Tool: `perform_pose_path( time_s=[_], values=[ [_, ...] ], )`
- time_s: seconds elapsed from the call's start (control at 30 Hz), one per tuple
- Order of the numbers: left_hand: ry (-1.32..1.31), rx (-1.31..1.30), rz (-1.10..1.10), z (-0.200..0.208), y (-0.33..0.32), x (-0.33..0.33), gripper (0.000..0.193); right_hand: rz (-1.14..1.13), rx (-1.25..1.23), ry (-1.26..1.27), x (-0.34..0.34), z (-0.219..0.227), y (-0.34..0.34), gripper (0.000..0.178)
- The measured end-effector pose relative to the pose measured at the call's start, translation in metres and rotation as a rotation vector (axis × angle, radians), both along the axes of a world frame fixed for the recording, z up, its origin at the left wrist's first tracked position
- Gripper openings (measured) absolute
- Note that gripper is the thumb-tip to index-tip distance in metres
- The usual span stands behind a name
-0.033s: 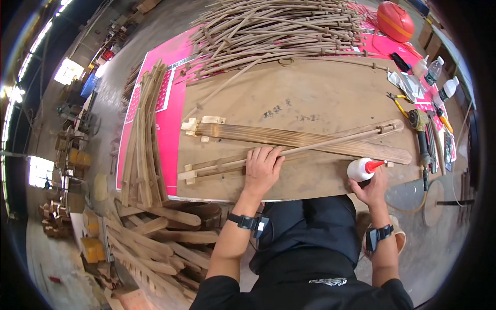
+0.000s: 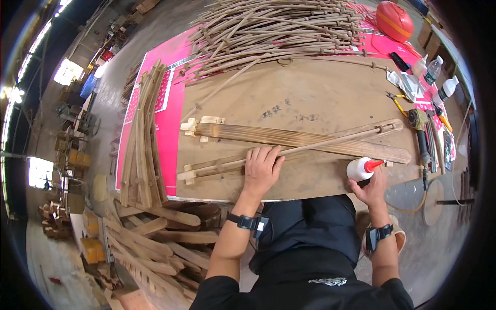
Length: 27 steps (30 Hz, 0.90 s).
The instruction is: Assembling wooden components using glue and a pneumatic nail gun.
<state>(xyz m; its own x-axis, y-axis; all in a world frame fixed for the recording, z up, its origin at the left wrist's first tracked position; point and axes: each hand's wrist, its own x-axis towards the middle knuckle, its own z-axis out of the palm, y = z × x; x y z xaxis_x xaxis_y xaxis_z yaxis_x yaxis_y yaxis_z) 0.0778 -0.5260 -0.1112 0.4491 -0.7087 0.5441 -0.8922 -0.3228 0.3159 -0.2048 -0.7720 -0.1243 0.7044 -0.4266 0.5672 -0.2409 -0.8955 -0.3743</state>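
Note:
My left hand [image 2: 262, 166] lies over a thin wooden rod [image 2: 315, 146] with small knobs, its fingers curled across it and the thumb along its side. Beneath the rod is a narrow wooden plank [image 2: 233, 159]; a small pale block [image 2: 189, 174] sits at its left end. A wider grooved plank [image 2: 274, 136] crosses under the rod, with pale wooden blocks [image 2: 190, 125] at its left end. Near the table's front edge, my right hand [image 2: 373, 189] is closed around a white squeeze bottle [image 2: 356, 169] with a red nozzle, tilted to the right.
Many knobbed rods [image 2: 279, 31] are heaped at the far side. Long slats [image 2: 144, 139] lie on the left. On the right are a power tool [image 2: 419, 129], pliers [image 2: 397, 102] and plastic bottles [image 2: 434, 71]. Wooden planks [image 2: 160, 240] are piled below the table's left front.

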Motion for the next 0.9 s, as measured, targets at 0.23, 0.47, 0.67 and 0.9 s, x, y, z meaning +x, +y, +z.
perform_pose_path(
  time_s=[0.23,0.47,0.67,0.9],
  values=[
    [-0.044,-0.015,-0.030,0.002,-0.003,0.002,0.038,-0.019,0.017,0.025,0.005,0.011,-0.001,0.070],
    [-0.040,0.069,-0.026,-0.009,0.001,0.007,0.030,0.006,0.360,0.055,-0.005,-0.004,-0.005,0.058],
    [-0.040,0.043,-0.057,-0.013,0.007,0.010,0.029,-0.009,0.774,-0.155,-0.040,0.031,0.014,0.068],
    [-0.034,0.031,-0.048,-0.012,0.001,0.012,0.029,-0.233,0.935,-0.189,-0.089,0.072,-0.006,0.068]
  ],
)
